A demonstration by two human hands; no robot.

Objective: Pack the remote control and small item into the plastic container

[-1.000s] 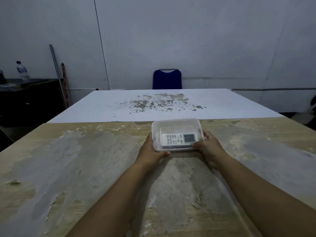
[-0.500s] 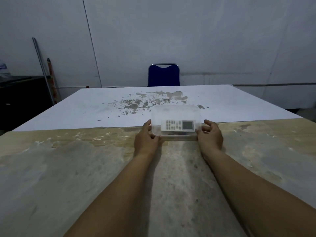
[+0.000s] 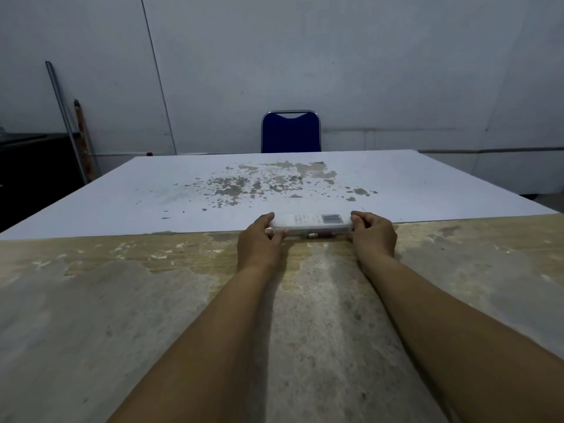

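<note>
A clear plastic container (image 3: 311, 225) with its lid on rests on the table where the worn wood meets the white surface. Through the lid I see the white remote control (image 3: 317, 219) lying flat, its grey display toward the right. A small dark item (image 3: 312, 236) shows through the front wall. My left hand (image 3: 259, 241) grips the container's left end and my right hand (image 3: 374, 235) grips its right end, both arms stretched far forward.
The worn wooden table (image 3: 152, 300) fills the foreground; a white tabletop (image 3: 152, 196) with peeled patches lies beyond. A blue chair (image 3: 291, 132) stands at the far side. Metal poles (image 3: 65, 117) lean on the wall at left beside a dark cabinet (image 3: 33, 166).
Both hands have pushed the closed container farther away across the table, up to the edge of the white surface. The view now sees it more edge-on.
</note>
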